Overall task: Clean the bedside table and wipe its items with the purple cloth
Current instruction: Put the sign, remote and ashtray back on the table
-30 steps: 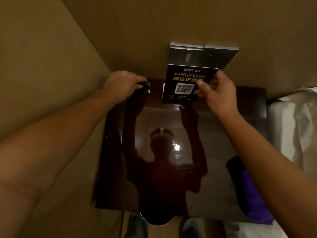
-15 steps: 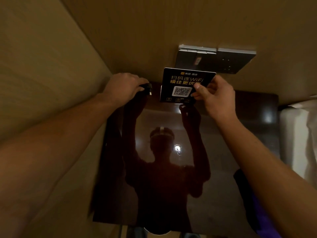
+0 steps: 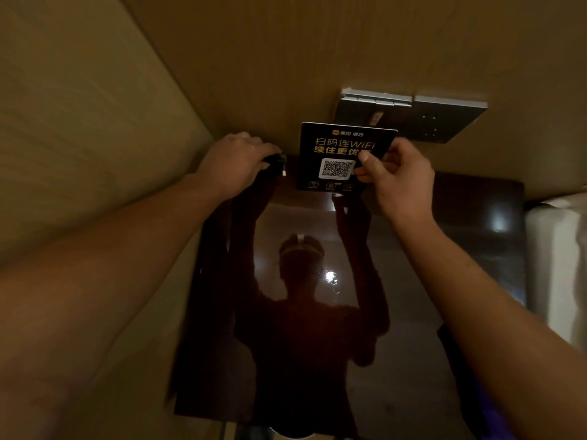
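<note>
We judge it near-finished: right hand (image 3: 401, 182) pinches black QR-code WiFi card (image 3: 340, 154), left hand (image 3: 236, 165) grips small dark object (image 3: 277, 161) beside it at glossy dark counter (image 3: 397, 312) rear, purple cloth (image 3: 476, 404) idle.

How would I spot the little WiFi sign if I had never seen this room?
Start at the dark glossy bedside table and follow it to its far edge by the wall. There, below the silver switch panel, the right hand pinches a black card, the WiFi sign. Only it carries yellow lettering and a white QR code.
</note>
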The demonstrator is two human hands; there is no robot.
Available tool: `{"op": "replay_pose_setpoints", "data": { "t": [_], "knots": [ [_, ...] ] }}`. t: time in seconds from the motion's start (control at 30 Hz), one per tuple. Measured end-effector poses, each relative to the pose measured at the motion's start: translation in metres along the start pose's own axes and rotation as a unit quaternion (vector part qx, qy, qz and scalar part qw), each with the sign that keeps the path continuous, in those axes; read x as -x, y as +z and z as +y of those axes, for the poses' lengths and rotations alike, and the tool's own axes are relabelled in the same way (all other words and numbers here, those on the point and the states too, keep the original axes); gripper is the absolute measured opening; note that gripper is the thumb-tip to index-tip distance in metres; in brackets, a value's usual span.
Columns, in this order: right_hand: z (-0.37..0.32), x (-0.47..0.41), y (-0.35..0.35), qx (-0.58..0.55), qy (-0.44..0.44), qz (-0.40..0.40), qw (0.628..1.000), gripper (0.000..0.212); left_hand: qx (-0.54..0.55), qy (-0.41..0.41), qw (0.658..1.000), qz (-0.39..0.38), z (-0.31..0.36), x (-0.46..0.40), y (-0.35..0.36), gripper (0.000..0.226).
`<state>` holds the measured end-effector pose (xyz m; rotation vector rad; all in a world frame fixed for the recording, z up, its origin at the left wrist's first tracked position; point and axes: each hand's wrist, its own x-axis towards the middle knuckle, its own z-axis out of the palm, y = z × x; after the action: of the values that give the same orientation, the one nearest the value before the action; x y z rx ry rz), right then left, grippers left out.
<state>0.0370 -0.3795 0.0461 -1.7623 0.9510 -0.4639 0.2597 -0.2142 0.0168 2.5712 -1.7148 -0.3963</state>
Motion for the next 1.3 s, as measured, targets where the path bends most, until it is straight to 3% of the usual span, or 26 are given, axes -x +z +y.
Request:
{"op": "replay_pose_setpoints", "data": {
  "t": [0.5,0.9,1.3],
  "knots": [
    [0.006,0.002,0.002,0.011,0.010,0.016,1.000,0.030,0.011,-0.017,0.999,0.033,0.003,0.007,0.010,0.054],
    [-0.003,0.009,-0.013,0.008,-0.005,0.052,0.999,0.043,0.043,-0.038,0.992,0.112,0.016,0.021,-0.002,0.048],
    [-0.021,0.035,-0.055,0.020,-0.063,0.115,0.991,0.040,0.097,-0.057,0.955,0.276,0.054,0.040,-0.047,0.036]
  ]
}}
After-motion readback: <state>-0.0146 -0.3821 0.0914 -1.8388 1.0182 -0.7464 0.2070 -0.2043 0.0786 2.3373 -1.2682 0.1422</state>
